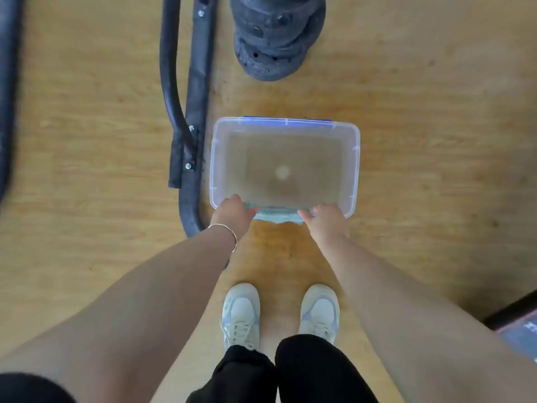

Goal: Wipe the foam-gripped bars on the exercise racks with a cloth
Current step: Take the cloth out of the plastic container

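A light blue-green cloth [276, 214] is stretched along the near rim of a clear plastic tub [353, 158] that stands on the wooden floor. My left hand [234, 212] grips the cloth's left end and my right hand [325, 216] grips its right end, both at the tub's near edge. The tub looks filled with murky water. Left of the tub lies a black rack base with a curved tube [170, 71] and a foam-covered bar [197, 91].
Stacked black weight plates [276, 33] sit beyond the tub. Another dark bar [7, 91] runs down the far left edge. A dark object [520, 321] lies at the lower right. My white shoes [241, 312] stand just behind the tub.
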A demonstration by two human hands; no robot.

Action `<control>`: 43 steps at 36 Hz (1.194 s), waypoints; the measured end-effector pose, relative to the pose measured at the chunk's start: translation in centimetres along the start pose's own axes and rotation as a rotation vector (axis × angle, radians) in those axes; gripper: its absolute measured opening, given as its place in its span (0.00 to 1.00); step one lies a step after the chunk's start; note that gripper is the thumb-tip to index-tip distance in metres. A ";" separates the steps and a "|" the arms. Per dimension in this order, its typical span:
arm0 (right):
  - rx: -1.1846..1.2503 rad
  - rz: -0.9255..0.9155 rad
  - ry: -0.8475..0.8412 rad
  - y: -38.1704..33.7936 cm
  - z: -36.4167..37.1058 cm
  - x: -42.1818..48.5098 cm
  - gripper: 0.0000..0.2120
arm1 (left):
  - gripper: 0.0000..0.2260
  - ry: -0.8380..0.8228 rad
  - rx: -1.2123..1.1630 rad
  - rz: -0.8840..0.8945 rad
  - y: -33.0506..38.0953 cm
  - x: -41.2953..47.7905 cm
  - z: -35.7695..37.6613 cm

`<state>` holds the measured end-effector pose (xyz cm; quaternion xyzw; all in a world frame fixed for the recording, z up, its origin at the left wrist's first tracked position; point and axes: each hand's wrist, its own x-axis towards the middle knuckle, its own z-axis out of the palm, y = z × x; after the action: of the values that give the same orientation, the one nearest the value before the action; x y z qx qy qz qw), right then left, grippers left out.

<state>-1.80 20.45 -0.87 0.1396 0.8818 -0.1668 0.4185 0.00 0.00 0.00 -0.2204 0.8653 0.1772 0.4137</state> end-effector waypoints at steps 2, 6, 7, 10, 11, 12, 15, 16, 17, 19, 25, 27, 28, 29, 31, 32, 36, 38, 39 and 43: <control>-0.007 0.037 0.034 0.0 0.6 0.4 0.24 | 0.20 0.002 -0.028 -0.039 -0.2 0.5 0.6; 0.059 0.048 0.065 0.1 2.1 1.1 0.18 | 0.22 0.037 -0.121 -0.080 -0.9 1.2 2.2; 0.071 0.037 0.070 0.1 2.3 1.3 0.16 | 0.21 0.052 -0.144 -0.075 -0.9 1.2 2.4; 0.137 0.017 0.083 -0.1 2.6 1.3 0.10 | 0.19 0.099 -0.198 -0.047 -1.0 1.0 2.6; 0.173 0.012 0.091 -0.3 2.6 1.2 0.09 | 0.17 0.109 -0.214 -0.035 -1.0 0.8 2.5; 0.200 0.004 0.101 -0.5 2.5 1.0 0.08 | 0.15 0.123 -0.226 -0.026 -1.0 0.6 2.4; 0.275 -0.042 0.124 -1.1 1.7 -0.4 0.08 | 0.11 0.169 -0.277 -0.010 -1.0 -1.0 1.7; 0.302 -0.057 0.129 -1.3 1.0 -1.1 0.08 | 0.11 0.192 -0.313 -0.002 -1.0 -1.8 1.3; 0.332 -0.069 0.141 -1.5 0.2 -2.0 0.08 | 0.10 0.217 -0.344 0.005 -1.0 -2.7 0.8; 0.379 -0.096 0.158 -2.1 -1.9 -4.1 0.08 | 0.10 0.268 -0.390 0.025 -0.7 -4.9 -0.9; 0.634 -0.143 0.189 -3.7 -10.7 -13.4 0.08 | 0.15 0.277 -0.552 0.039 1.8 -14.5 -9.1; 0.651 -0.185 0.209 -4.3 -14.1 -17.4 0.06 | 0.13 0.283 -0.607 0.045 2.8 -18.4 -12.0; 0.666 -0.203 0.214 -4.4 -15.8 -19.5 0.05 | 0.11 0.285 -0.647 0.044 3.1 -20.4 -13.4; 0.686 -0.229 0.216 -4.7 -17.5 -21.6 0.04 | 0.10 0.291 -0.695 0.047 3.6 -22.5 -14.8; 0.703 -0.274 0.218 -5.2 -21.0 -25.7 0.04 | 0.10 0.313 -0.770 0.077 4.6 -26.9 -17.8; 0.705 -0.290 0.220 -5.4 -22.7 -27.7 0.04 | 0.11 0.328 -0.783 0.090 5.1 -29.2 -19.3; 0.713 -0.398 0.250 -6.4 -29.1 -35.6 0.04 | 0.11 0.363 -0.891 0.158 6.4 -37.4 -24.8; 0.724 -0.456 0.261 -7.0 -32.2 -39.4 0.04 | 0.11 0.391 -0.947 0.213 6.8 -41.1 -27.5; 0.727 -0.491 0.271 -7.4 -33.7 -41.1 0.04 | 0.10 0.419 -0.959 0.230 7.0 -42.8 -28.7; 0.751 -0.622 0.297 -9.5 -39.0 -47.6 0.06 | 0.05 0.547 -0.977 0.265 7.6 -49.8 -34.0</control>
<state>-3.39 22.81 61.34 0.0333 0.8107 -0.5674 0.1402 2.24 1.44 60.66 -0.3134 0.7788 0.5434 -0.0010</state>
